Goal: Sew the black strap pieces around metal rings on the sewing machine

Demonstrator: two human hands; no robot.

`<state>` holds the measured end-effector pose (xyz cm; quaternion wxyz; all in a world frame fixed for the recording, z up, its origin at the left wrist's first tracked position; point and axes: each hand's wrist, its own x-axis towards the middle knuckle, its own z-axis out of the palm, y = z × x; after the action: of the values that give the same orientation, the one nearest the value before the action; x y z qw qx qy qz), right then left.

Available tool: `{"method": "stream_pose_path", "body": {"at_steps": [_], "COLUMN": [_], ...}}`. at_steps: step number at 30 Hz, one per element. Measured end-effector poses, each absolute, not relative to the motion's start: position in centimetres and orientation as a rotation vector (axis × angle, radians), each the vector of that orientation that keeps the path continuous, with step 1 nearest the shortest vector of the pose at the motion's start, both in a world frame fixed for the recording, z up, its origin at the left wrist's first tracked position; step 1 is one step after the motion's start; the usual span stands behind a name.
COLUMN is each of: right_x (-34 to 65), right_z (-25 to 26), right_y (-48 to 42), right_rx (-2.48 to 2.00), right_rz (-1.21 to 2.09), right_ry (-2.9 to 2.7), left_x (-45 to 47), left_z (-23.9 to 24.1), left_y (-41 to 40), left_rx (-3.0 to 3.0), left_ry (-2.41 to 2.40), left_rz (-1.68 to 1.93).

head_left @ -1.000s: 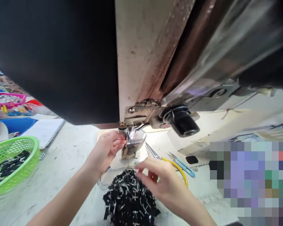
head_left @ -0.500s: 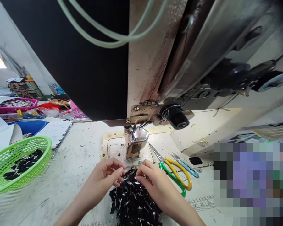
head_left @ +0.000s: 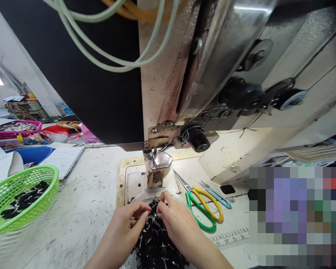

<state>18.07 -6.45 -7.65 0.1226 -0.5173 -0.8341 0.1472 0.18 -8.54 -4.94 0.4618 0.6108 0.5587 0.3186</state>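
Smudgy white tabletop with green basket, spiral notebook, scissors, blue snips, clear dish.

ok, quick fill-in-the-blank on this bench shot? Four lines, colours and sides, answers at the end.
1. The pile of small pieces between the left hand and the right hand is mostly ____ in colour.
2. The scissors have one green handle and one ____ handle.
3. Of the two hands, the ____ one is nearer the scissors.
4. The mesh basket nearest the left hand is light ____.

Missing words: black; yellow; right; green.
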Motion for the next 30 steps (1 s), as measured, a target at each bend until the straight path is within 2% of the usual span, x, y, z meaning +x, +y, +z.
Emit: {"method": "stream_pose_path", "body": {"at_steps": [2, 6, 8, 18, 23, 30], "right_x": [18.7, 19.8, 19.9, 19.7, 19.9, 19.1], "right_z": [-6.9, -5.5, -5.2, -4.8, -4.5, -4.4], "right_y": [-6.5, -6.8, -7.0, -7.6, -7.9, -8.0], "right_rx": [-1.469, -1.311, -1.253, -1.115, -1.135, -1.193], "right_rz": [0.558, 1.092, 1.236, 1.291, 1.381, 1.305], "right_ry": [-2.277, -1.895, -1.81, -1.616, -1.379, -1.424], "left_x": [0.2, 0.9, 1.5, 2.3, 1.6, 1.9], "left_z": [-4.9, -4.8, -4.7, -5.4, -4.8, -4.1], "left_y": [-8.8, -9.0, -9.0, -8.5, -8.4, -8.4], "left_rx": [1.452, 1.273, 1.236, 1.046, 0.954, 0.963], "left_ry": [1.375, 1.35, 1.301, 1.166, 1.18, 1.216], "left_rz": [0.789, 0.838, 0.87, 1.091, 1.053, 1.101]}}
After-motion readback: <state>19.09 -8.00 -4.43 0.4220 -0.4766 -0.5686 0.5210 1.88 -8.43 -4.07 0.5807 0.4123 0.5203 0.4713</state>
